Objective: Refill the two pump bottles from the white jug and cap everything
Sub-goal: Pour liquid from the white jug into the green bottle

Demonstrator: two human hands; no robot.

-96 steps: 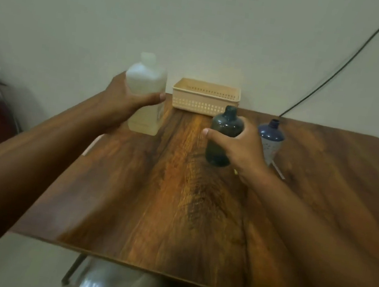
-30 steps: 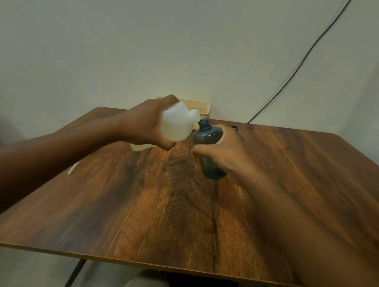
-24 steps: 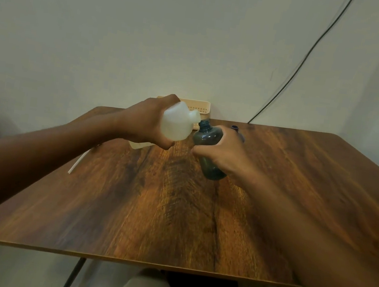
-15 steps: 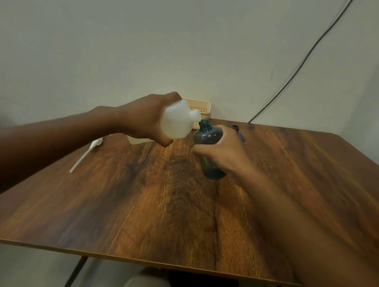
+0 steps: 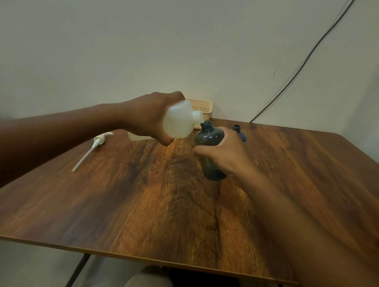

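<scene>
My left hand (image 5: 148, 115) grips the white jug (image 5: 178, 122), tipped on its side above the table with its spout against the open neck of the dark green bottle (image 5: 210, 136). My right hand (image 5: 221, 152) wraps around the green bottle, which leans toward the jug with its base on the wooden table (image 5: 150, 206). Behind my right hand only the open neck and shoulder of the blue bottle (image 5: 238, 131) show. A white pump head with its long tube (image 5: 93, 147) lies flat on the table at the left.
A beige perforated basket (image 5: 201, 107) stands against the wall at the table's back edge. A black cable (image 5: 298, 71) runs down the wall to the table's far side. The near table edge crosses the frame low, with my knees under it.
The jug was lifted from standing upright and tipped to the green bottle's neck. Over the last second my left arm has risen, uncovering the pump head on the table.
</scene>
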